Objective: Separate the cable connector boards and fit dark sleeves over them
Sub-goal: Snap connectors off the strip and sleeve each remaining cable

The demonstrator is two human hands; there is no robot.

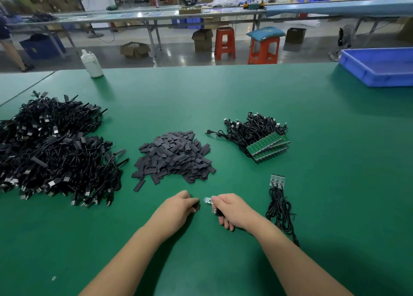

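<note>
The connector board (207,200) sits just above the tabletop (312,121), pinched by the right hand (230,210). The left hand (178,206) pinches a dark sleeve (197,204) just beside it. Lining the sleeve's mouth squarely with the board's tip should prevent snagging.

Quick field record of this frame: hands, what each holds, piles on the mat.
left hand: pinches a dark sleeve
right hand: pinches a connector board, board end pointing at the sleeve
sleeve on board: not yet
sleeve pile: mat centre
sleeved cable heap: left
joined board strip with cables: right of the sleeve pile
separated boards with cables: beside the right hand
blue tray: far right
</note>
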